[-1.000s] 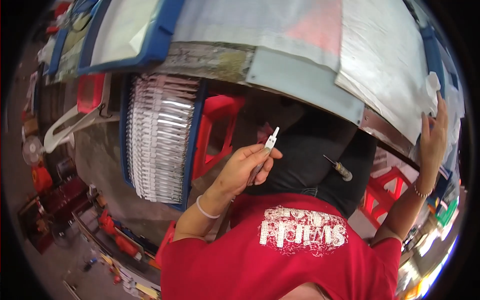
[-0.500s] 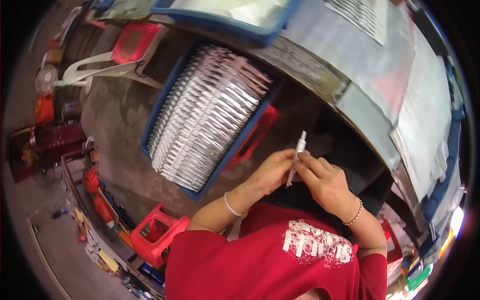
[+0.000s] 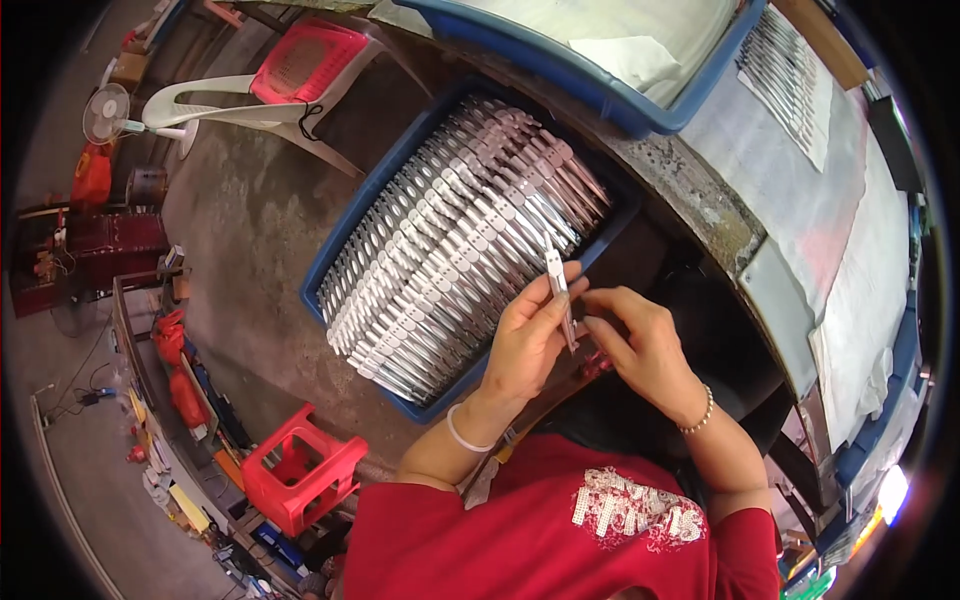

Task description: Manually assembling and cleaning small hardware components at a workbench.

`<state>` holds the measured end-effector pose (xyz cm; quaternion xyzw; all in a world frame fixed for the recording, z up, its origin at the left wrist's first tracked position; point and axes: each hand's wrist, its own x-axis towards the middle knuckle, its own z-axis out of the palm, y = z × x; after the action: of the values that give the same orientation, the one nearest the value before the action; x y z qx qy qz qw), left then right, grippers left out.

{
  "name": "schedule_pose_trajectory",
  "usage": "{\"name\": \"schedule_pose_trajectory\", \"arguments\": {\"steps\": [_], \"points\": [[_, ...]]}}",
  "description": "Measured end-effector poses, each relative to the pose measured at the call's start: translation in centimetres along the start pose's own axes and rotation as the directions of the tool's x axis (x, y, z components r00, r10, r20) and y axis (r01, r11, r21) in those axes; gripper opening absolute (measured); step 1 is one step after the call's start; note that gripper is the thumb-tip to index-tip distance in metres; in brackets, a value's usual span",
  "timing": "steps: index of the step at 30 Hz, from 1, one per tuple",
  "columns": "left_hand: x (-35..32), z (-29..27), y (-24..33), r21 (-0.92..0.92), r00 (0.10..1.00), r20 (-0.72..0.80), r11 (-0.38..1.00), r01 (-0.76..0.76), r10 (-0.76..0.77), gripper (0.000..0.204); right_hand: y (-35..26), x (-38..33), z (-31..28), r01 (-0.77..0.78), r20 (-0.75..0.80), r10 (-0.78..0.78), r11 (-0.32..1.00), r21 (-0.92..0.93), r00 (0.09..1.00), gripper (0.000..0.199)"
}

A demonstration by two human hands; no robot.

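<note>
Workbench (image 3: 700, 192) is running past a blue crate (image 3: 345, 232), which is holding close-packed rows of slim metal pieces (image 3: 460, 250). A smaller blue tray (image 3: 600, 98) is standing along the bench's near edge. Left hand (image 3: 530, 345) is pinching a single two-holed metal piece (image 3: 556, 266), overlapping in view the crate edge nearest the wearer. Right hand (image 3: 645, 345) is bending its fingers beside that piece's lower end; cannot tell whether they are touching it.
</note>
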<state>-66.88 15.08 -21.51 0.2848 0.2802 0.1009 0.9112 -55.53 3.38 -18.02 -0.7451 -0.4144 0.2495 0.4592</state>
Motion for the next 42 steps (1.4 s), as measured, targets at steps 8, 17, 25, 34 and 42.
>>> {"name": "schedule_pose_trajectory", "arguments": {"steps": [8, 17, 25, 34, 42], "points": [[2.1, 0.7, 0.5, -0.006, 0.981, -0.040, 0.982, -0.188, 0.188, 0.047, 2.7, 5.1, 2.6, -0.260, 0.051, 0.270, 0.838, 0.480, 0.962, 0.016], [-0.1, -0.7, -1.0, 0.260, 0.902, -0.086, 0.883, -0.390, 0.423, 0.036, 3.5, 10.4, 2.8, 0.000, -0.044, 0.003, 0.998, 0.062, 0.999, 0.023], [-0.2, -1.1, -1.4, 0.064, 0.950, -0.113, 0.956, -0.287, 0.293, 0.026, 4.1, 10.2, 4.2, 0.120, -0.059, -0.125, 0.989, -0.084, 0.990, 0.019], [0.2, -1.4, -0.6, -0.494, 0.964, 0.193, 0.831, 0.257, -0.183, 0.021, 4.5, 9.0, 3.9, 0.118, -0.132, -0.139, 0.981, -0.155, 0.981, 0.023], [1.4, -1.1, -2.0, -0.712, 0.868, 0.440, 0.500, 0.493, -0.229, 0.016, 3.5, -1.5, -4.7, 0.044, -0.238, -0.101, 0.972, -0.232, 0.966, 0.021]]}}
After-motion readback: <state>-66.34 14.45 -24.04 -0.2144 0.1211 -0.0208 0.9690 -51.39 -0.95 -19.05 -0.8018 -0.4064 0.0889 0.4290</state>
